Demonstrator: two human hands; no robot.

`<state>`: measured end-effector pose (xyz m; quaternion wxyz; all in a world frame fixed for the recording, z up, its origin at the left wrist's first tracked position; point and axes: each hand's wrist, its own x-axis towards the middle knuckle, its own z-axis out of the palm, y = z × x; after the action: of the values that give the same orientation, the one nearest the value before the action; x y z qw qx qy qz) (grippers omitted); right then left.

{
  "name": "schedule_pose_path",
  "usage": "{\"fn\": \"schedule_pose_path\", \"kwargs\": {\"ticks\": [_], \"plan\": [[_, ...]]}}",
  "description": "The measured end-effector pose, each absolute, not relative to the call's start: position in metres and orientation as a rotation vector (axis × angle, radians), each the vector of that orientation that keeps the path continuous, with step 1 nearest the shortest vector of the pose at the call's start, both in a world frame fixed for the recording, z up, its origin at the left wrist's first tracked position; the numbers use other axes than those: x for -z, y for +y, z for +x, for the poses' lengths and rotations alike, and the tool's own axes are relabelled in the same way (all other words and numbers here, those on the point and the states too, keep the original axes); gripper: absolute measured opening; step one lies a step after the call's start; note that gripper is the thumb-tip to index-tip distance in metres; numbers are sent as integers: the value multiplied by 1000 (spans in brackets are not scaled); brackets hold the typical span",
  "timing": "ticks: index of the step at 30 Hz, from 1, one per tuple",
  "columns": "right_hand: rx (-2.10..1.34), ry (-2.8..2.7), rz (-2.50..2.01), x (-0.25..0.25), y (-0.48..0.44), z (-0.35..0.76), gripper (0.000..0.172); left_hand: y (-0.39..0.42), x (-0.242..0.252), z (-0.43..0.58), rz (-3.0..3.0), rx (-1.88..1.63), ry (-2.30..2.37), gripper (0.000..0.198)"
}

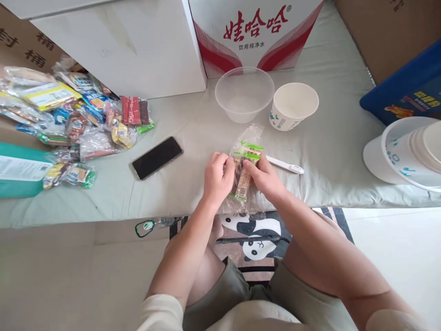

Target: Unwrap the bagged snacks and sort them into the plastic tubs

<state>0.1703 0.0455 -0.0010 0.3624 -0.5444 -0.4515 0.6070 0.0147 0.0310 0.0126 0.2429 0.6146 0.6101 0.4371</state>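
Note:
My left hand [218, 178] and my right hand [265, 175] are closed on opposite sides of green-ended snack packets [244, 180], with bars showing through their clear fronts. Crinkled clear plastic [254, 132] sticks out beyond the packets and also lies under them. My right thumb presses on top of the packets; the other fingers are partly hidden beneath. Just right of that hand lies a slim white utility knife [286, 165]. Beyond the packets stand a translucent plastic bowl [244, 103] and a white paper tub [287, 115], side by side.
To the left are a black phone [157, 157] and a heap of wrapped snacks [82, 115]. White boxes [120, 50] and a red-and-white carton [255, 37] line the back. On the right sits a white bucket [382, 156] containing paper tubs, near a blue package [406, 87].

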Motion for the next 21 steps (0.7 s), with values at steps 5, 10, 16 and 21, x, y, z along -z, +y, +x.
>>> {"fn": "schedule_pose_path", "kwargs": {"ticks": [5, 10, 16, 21], "plan": [[-1557, -1178, -1386, 6, 44, 175, 49, 31, -14, 3, 1493, -1365, 1681, 30], [-1167, -1486, -1444, -1, 42, 175, 45, 27, -20, 18, 1606, -1106, 1643, 40], [-1165, -1504, -1353, -1, 43, 174, 43, 34, -17, 12, 1615, -1173, 1623, 36], [-1286, -1445, -1342, 12, 40, 182, 39, 38, -17, -12, 1132, -1196, 1436, 32]]}}
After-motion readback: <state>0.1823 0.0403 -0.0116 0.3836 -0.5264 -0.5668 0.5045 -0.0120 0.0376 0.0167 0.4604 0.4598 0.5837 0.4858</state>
